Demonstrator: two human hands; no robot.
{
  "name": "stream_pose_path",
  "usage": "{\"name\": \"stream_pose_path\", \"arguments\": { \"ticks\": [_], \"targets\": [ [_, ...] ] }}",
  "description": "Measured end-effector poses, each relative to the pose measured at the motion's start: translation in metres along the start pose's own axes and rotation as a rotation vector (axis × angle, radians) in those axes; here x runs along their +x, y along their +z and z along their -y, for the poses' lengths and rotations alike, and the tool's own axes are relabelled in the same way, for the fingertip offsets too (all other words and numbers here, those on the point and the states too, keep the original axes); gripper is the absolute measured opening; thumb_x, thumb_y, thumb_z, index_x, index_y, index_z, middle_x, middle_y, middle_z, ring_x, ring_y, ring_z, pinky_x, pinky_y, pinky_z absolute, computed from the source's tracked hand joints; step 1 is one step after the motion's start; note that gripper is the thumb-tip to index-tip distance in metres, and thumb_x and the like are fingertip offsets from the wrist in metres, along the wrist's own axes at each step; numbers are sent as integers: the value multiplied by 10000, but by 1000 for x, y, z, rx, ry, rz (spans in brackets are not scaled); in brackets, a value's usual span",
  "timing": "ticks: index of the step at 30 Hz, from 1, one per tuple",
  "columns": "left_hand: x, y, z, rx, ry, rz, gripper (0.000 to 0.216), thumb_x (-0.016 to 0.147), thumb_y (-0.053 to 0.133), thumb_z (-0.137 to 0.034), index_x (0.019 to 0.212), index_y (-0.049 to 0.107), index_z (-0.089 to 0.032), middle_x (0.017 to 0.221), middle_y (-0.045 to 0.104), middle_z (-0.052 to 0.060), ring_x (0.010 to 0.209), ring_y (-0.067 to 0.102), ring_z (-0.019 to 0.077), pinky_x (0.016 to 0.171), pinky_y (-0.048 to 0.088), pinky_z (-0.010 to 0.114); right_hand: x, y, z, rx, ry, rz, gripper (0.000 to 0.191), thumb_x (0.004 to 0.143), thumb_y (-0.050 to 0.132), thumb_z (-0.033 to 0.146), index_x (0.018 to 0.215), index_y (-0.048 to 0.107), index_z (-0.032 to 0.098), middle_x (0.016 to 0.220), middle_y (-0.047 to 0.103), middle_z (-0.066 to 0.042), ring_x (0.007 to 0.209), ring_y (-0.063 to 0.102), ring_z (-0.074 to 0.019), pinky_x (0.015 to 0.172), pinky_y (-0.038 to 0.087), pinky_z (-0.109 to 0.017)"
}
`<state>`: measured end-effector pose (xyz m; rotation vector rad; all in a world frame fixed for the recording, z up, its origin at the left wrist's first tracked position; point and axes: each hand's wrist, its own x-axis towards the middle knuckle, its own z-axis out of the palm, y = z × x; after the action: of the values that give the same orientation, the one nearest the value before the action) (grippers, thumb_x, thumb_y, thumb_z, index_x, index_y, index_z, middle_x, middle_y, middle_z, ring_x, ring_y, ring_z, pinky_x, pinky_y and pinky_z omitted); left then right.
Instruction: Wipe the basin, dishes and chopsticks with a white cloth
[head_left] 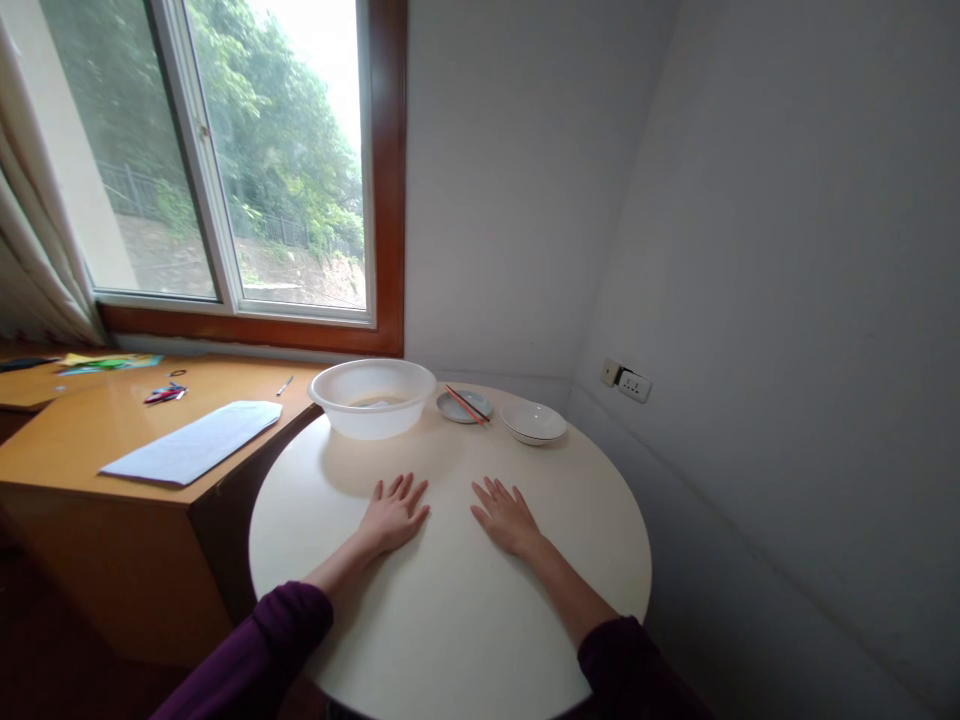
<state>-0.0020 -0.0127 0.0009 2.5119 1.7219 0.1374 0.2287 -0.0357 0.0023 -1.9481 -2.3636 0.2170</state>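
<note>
My left hand (394, 515) lies palm down on the round white table (450, 620), fingers spread, holding nothing. Across from it, my right hand (505, 515) also rests flat with its fingers apart. Beyond the left hand stands a translucent white plastic basin (373, 420); something pale lies in its bottom, too unclear to name. A small plate (452, 408) sits to the right of the basin, with a pair of chopsticks (468, 405), one dark and one reddish, laid across it. Farther right, past my right hand, is a shallow white bowl (534, 422), perhaps stacked on another dish.
At the left a wooden desk (45, 450) adjoins the table, bearing large white paper (199, 442), a pen (285, 385), scissors (166, 395) and coloured paper (109, 364). A window (277, 150) is above it. Walls with a socket (634, 386) bound the right side.
</note>
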Motion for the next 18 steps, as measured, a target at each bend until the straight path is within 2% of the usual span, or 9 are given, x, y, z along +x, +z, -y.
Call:
{"name": "stream_pose_path", "arguments": {
  "ticks": [18],
  "targets": [
    [-17, 0, -4, 5, 4, 0, 605, 866, 195, -530, 1406, 258, -263, 1490, 196, 75, 1364, 150, 252, 1076, 68, 485, -15, 0, 7, 16, -3, -2, 555, 908, 161, 479, 1417, 212, 264, 1497, 165, -38, 1374, 101, -191, 1078, 18, -405]
  ]
}}
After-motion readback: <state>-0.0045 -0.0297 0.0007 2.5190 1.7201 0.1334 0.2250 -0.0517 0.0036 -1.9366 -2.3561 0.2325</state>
